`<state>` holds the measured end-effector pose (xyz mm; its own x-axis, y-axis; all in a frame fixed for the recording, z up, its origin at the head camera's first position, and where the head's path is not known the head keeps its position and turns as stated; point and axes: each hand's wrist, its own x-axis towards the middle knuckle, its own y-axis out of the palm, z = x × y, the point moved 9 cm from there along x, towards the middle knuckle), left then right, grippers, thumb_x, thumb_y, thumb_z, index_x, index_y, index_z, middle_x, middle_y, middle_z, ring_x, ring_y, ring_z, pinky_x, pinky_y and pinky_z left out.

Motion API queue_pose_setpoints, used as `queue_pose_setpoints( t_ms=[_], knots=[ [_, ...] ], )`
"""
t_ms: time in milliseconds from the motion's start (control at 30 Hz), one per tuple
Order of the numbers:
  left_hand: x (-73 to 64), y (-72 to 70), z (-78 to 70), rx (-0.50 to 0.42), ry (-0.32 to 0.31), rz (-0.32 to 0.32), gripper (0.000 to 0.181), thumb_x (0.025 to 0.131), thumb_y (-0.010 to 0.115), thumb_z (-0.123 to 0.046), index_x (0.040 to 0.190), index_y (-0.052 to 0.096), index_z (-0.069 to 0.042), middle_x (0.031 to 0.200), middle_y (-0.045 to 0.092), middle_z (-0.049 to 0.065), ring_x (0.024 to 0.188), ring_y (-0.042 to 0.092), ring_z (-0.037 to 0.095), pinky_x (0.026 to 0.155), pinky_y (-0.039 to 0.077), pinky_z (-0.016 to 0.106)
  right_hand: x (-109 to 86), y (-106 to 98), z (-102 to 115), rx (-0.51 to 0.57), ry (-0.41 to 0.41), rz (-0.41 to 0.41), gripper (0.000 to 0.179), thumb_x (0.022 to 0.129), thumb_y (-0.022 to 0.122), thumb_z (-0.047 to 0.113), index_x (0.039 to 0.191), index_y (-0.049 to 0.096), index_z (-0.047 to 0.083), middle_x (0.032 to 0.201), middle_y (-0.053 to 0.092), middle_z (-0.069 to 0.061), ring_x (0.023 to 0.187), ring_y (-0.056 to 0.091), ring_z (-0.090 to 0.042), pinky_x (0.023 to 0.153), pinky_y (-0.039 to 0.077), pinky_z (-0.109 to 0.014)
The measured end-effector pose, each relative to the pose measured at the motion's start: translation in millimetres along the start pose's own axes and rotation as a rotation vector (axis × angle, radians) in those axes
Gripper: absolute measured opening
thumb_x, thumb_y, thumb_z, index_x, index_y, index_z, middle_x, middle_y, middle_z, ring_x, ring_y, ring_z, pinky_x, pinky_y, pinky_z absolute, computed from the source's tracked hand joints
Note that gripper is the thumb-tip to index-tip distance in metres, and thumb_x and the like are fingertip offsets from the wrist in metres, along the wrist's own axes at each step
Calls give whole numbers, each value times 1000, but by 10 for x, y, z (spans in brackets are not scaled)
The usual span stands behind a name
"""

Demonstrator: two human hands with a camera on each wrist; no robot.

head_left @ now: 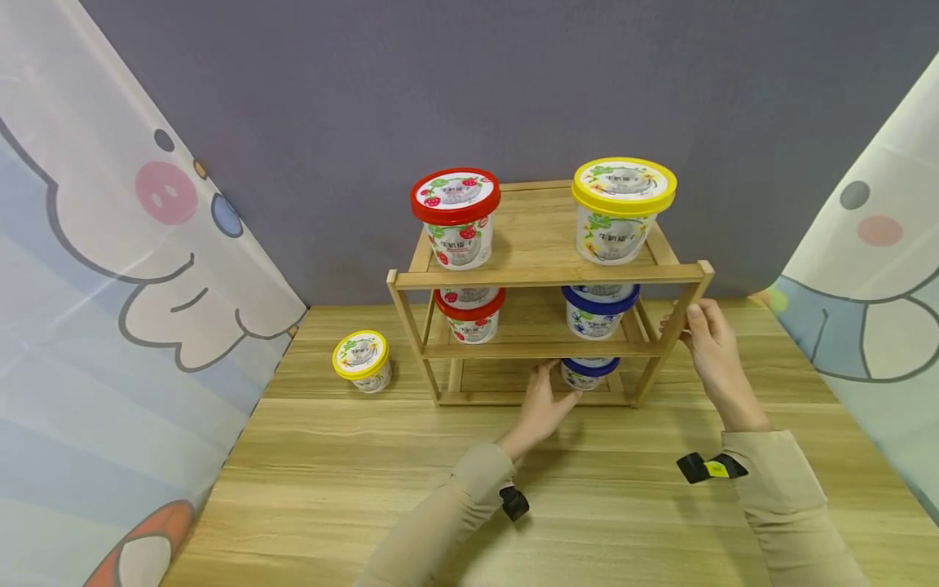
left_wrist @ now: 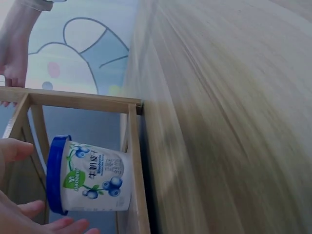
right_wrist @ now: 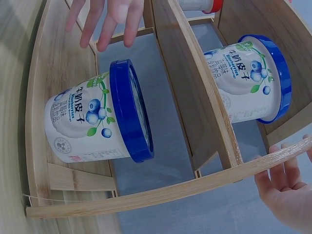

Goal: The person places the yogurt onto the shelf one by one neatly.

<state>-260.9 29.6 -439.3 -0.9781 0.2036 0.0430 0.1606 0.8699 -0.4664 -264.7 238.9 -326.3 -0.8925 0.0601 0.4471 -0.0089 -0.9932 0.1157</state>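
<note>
A blue-lidded blueberry dessert tub stands upright on the bottom shelf of a wooden rack. Beside this tub is my left hand, its fingers spread and apart from the cup. In the left wrist view the fingers surround the lid side of the tub with space between. My right hand grips the rack's right front post, with the fingers passing behind it, as the right hand also shows in the right wrist view.
Another blue-lidded tub and a red-lidded tub stand on the middle shelf. On top are a red-lidded strawberry tub and a yellow-lidded tub. A small yellow-lidded tub sits on the table left of the rack.
</note>
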Motion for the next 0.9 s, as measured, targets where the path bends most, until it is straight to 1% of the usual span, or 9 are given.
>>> queue_pose_setpoints(
  t_ms=[167,267,333,467,600,733,833,900],
  knots=[
    [-74,-74,-27,78,37,32,52,85,57,-27,129,38,-6,128,39,18,116,41,32,93,35,45,-2,8,14,-2,3,7,15,95,36,18,98,49,11,91,55,-3,82,55,-8,75,43,-16],
    [-127,-137,-39,117,77,39,46,86,56,-27,126,44,-7,125,45,15,115,43,31,93,36,43,-4,11,15,-8,2,15,16,95,35,18,99,49,11,94,54,-1,83,55,-8,76,43,-15],
    [-166,-191,-55,122,114,40,42,87,54,-25,123,47,-7,123,48,12,113,45,30,92,37,42,-5,11,11,-14,1,22,17,95,34,18,101,49,11,96,53,1,83,55,-8,76,43,-15],
    [-242,-329,-62,134,176,27,34,87,54,-23,118,53,-7,118,52,9,110,48,29,90,39,40,2,5,-6,-6,-4,16,17,95,35,19,100,50,11,96,53,2,83,55,-8,75,43,-15],
    [-316,-487,-34,148,203,20,30,88,53,-23,114,55,-7,115,54,8,108,49,28,87,41,40,7,3,-14,-4,-7,12,17,95,36,19,99,50,12,95,53,1,83,55,-8,75,43,-15],
    [-379,-645,20,123,213,14,26,88,53,-19,111,57,-6,112,56,9,105,52,28,82,44,41,7,1,-13,-5,-7,9,16,95,36,19,99,50,12,94,53,1,83,55,-8,75,43,-15],
    [-429,-776,36,112,235,-9,24,88,54,-16,108,58,-5,108,58,10,100,54,28,78,46,43,6,-3,-14,-6,-5,5,16,94,36,19,99,50,12,94,53,1,82,55,-8,75,43,-15],
    [-459,-867,32,124,259,-34,23,87,54,-15,107,59,-5,106,59,10,97,55,27,78,46,43,4,-7,-15,-7,-4,3,16,94,36,20,98,50,12,94,53,1,82,55,-8,75,43,-15]
  ],
)
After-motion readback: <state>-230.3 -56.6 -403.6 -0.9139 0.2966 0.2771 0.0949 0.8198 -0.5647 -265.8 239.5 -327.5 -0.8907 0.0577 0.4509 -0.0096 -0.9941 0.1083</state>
